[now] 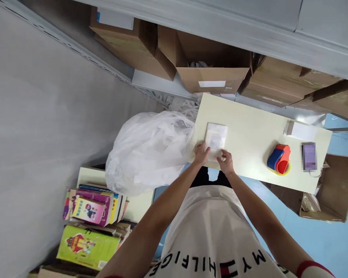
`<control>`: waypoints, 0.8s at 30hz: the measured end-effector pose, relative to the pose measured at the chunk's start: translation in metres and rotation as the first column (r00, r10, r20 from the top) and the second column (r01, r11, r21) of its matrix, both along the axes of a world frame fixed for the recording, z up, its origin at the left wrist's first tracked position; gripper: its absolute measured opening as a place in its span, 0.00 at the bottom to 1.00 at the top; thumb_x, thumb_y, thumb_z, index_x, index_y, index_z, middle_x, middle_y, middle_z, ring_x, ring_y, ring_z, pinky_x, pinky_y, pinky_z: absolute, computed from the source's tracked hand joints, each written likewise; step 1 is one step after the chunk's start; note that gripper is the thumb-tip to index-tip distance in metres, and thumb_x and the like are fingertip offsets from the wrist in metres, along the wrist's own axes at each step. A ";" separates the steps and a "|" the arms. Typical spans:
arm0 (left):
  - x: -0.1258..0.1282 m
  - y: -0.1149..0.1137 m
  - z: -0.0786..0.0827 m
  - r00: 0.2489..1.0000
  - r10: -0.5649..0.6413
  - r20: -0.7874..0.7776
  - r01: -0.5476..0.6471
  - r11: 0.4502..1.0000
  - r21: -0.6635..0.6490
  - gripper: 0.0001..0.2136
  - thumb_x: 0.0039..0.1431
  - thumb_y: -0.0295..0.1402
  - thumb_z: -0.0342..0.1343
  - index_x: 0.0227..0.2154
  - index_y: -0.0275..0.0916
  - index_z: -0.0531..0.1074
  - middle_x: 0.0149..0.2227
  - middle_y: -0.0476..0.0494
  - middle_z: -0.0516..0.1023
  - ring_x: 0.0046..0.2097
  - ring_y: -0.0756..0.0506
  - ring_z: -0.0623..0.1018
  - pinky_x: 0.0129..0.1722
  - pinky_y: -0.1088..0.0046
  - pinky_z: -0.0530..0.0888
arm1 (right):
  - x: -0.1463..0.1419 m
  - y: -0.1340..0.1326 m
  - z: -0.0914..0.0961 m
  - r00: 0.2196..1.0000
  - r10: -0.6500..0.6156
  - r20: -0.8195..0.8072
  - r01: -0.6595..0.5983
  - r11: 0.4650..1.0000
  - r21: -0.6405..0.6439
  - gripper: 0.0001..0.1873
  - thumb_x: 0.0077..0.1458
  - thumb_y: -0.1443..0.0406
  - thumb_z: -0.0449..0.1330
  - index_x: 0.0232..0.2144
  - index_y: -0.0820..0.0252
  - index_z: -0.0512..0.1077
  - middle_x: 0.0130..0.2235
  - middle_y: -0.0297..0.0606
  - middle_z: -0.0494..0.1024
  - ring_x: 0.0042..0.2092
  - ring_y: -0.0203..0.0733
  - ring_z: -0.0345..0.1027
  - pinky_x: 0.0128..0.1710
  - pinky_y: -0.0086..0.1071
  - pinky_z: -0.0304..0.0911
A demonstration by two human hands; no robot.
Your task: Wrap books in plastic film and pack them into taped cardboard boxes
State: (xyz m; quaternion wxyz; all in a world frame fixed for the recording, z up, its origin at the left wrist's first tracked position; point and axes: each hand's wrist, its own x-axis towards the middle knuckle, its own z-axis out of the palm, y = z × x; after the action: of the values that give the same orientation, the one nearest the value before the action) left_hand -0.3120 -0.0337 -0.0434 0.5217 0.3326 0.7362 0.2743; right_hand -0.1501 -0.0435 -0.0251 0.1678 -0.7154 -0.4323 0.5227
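Tabletop point(246, 135): slightly parted fingers point(201, 147) at white packet point(217, 138).

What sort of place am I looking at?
Probably a storeroom or small packing corner: cardboard boxes stand in a row beyond the table, a red-and-blue tape dispenser is on it, and books are piled at lower left.

Smooth, faintly glossy packet point(216, 133); smooth tabletop point(246, 131); crinkled plastic bag point(150, 154); matt cardboard boxes point(213, 74).
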 end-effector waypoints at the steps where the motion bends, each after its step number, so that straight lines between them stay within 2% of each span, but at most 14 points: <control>1: 0.000 -0.003 0.000 1.000 0.022 -0.021 -0.023 0.999 -0.047 0.24 0.60 0.42 0.54 0.58 0.40 0.64 0.59 0.33 0.68 0.68 0.32 0.57 0.65 0.51 0.58 | -0.003 -0.001 -0.001 1.000 -0.008 0.009 0.007 1.000 0.014 0.29 0.49 0.60 0.60 0.55 0.55 0.68 0.54 0.47 0.67 0.52 0.51 0.68 0.49 0.46 0.72; 3: 0.003 -0.010 0.004 0.998 0.050 -0.040 -0.054 0.993 -0.104 0.24 0.59 0.38 0.53 0.59 0.41 0.63 0.59 0.35 0.67 0.67 0.33 0.60 0.65 0.50 0.58 | -0.010 -0.002 -0.001 0.999 -0.025 0.025 0.024 0.999 0.031 0.30 0.48 0.62 0.59 0.56 0.55 0.68 0.54 0.48 0.67 0.53 0.51 0.67 0.47 0.46 0.73; 6: 0.009 -0.014 0.012 0.998 0.039 -0.053 -0.042 0.997 -0.070 0.24 0.58 0.34 0.52 0.59 0.38 0.63 0.57 0.33 0.68 0.64 0.35 0.64 0.65 0.52 0.60 | -0.016 -0.002 -0.001 0.997 -0.067 0.026 0.066 0.997 0.048 0.31 0.47 0.63 0.59 0.56 0.56 0.68 0.56 0.49 0.65 0.53 0.51 0.68 0.49 0.46 0.73; 8: 0.011 -0.008 0.015 0.997 0.036 -0.075 -0.040 0.998 -0.050 0.24 0.59 0.33 0.52 0.59 0.35 0.62 0.58 0.30 0.67 0.64 0.35 0.64 0.65 0.53 0.59 | -0.019 0.005 -0.002 0.996 -0.083 0.009 0.083 0.995 0.057 0.31 0.47 0.63 0.59 0.56 0.56 0.68 0.56 0.48 0.65 0.53 0.50 0.68 0.50 0.46 0.73; 11: 0.006 0.017 0.014 0.996 0.057 -0.072 -0.057 0.998 -0.010 0.24 0.60 0.33 0.53 0.59 0.37 0.62 0.60 0.32 0.66 0.65 0.36 0.63 0.66 0.54 0.59 | -0.025 0.034 -0.005 0.997 -0.069 -0.015 0.070 0.994 0.079 0.32 0.47 0.62 0.59 0.57 0.54 0.68 0.57 0.47 0.66 0.54 0.50 0.67 0.51 0.47 0.72; 14: -0.005 0.052 0.011 0.997 0.063 -0.053 -0.060 0.996 0.060 0.23 0.60 0.33 0.54 0.59 0.40 0.63 0.62 0.36 0.66 0.66 0.37 0.63 0.66 0.55 0.57 | -0.036 0.076 -0.010 0.999 -0.036 -0.026 0.039 0.991 0.125 0.32 0.46 0.63 0.60 0.56 0.56 0.68 0.57 0.48 0.66 0.54 0.51 0.66 0.52 0.47 0.71; 17: -0.016 0.085 0.011 0.997 0.048 -0.064 -0.040 0.993 0.114 0.21 0.61 0.33 0.54 0.57 0.40 0.65 0.61 0.36 0.67 0.65 0.37 0.64 0.66 0.56 0.57 | -0.047 0.110 -0.017 0.999 -0.017 -0.029 0.021 0.987 0.159 0.33 0.45 0.65 0.59 0.56 0.59 0.68 0.58 0.49 0.65 0.55 0.51 0.66 0.51 0.46 0.71; 20: -0.025 0.102 0.015 0.998 0.035 -0.053 -0.028 0.991 0.131 0.21 0.61 0.32 0.54 0.57 0.41 0.66 0.60 0.38 0.69 0.64 0.37 0.66 0.65 0.57 0.59 | -0.051 0.125 -0.022 0.999 -0.015 -0.039 0.021 0.985 0.171 0.33 0.45 0.66 0.59 0.57 0.61 0.68 0.58 0.50 0.65 0.55 0.51 0.65 0.51 0.44 0.71; 24: -0.032 0.102 0.020 0.999 0.032 -0.004 -0.031 0.991 0.128 0.21 0.62 0.33 0.53 0.58 0.42 0.67 0.61 0.39 0.69 0.65 0.37 0.65 0.66 0.57 0.59 | -0.048 0.125 -0.024 0.999 -0.009 -0.043 0.017 0.982 0.186 0.33 0.45 0.65 0.59 0.57 0.59 0.68 0.58 0.48 0.67 0.55 0.51 0.65 0.54 0.46 0.69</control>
State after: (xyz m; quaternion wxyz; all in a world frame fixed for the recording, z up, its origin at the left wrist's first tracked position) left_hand -0.3436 0.0678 -0.0231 0.4925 0.3546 0.7238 0.3282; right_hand -0.1977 0.0812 -0.0490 0.2466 -0.6881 -0.4711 0.4937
